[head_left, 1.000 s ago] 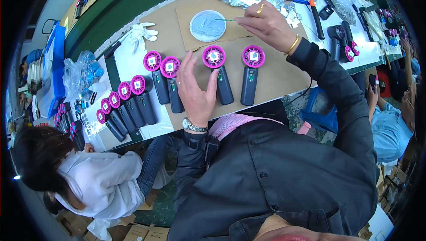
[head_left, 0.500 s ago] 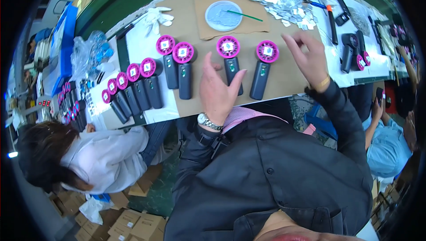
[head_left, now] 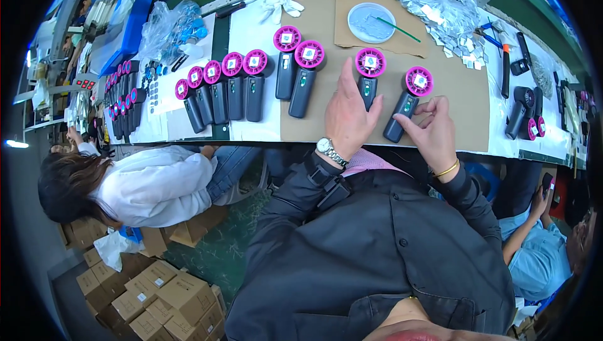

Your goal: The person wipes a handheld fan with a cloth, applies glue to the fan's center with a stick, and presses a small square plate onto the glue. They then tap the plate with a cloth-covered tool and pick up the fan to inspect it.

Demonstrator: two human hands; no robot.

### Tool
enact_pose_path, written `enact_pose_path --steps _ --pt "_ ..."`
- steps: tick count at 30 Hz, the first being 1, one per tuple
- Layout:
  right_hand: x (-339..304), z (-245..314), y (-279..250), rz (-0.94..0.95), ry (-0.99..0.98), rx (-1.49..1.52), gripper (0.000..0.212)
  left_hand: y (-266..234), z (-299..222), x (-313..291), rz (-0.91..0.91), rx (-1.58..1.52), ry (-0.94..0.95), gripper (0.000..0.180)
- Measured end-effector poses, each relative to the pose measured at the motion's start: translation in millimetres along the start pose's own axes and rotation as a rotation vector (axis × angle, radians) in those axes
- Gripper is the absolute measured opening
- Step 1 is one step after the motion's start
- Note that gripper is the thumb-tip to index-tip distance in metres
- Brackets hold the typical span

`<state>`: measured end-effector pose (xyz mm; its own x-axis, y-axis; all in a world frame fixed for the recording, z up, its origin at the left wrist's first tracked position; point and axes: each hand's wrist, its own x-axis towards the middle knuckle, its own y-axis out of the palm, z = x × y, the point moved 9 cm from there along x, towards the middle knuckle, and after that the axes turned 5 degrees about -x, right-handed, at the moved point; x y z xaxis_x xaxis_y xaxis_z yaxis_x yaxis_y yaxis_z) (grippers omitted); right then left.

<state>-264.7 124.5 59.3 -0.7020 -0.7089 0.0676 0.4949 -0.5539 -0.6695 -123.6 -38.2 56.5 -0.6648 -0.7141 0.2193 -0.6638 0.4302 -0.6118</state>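
Magenta-headed handheld fans with dark grey handles lie on the brown card. My right hand [head_left: 433, 129] is at the rightmost fan [head_left: 419, 81], its thumb on the handle and its other fingers curled beside it. My left hand [head_left: 352, 118] is open, thumb and fingers apart, and covers the lower handle of the neighbouring fan [head_left: 370, 63]. Both these fans have a pale square with a grey smear in the middle of the head. Further left lie two more fans side by side, one of them a near fan [head_left: 303, 90], then a row of several fans [head_left: 235, 90].
A white dish [head_left: 358, 33] of grey paste with a green stick sits on cardboard [head_left: 343, 11]. Beyond it are a heap of silvery squares [head_left: 433, 2] and a white glove [head_left: 279, 3]. Pliers [head_left: 490, 33] lie at the right. Co-workers sit left [head_left: 157, 184] and right [head_left: 540, 247].
My right hand has come down from above the rightmost fan to its handle. My left hand stays open by the neighbouring fan. The whole view has shifted and turned slightly.
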Motion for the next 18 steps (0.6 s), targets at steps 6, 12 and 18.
enact_pose_path --steps 6,12,18 --pt "3 5 13 0.044 0.014 -0.06 0.06 -15 -9 -6 -0.105 0.121 0.173 0.097" --pt "3 22 35 0.076 -0.05 -0.044 0.055 -34 -6 -12 -0.123 0.163 0.199 0.094" --pt "10 50 64 0.14 -0.141 0.006 0.054 -58 -10 -19 -0.239 0.183 0.306 0.082"
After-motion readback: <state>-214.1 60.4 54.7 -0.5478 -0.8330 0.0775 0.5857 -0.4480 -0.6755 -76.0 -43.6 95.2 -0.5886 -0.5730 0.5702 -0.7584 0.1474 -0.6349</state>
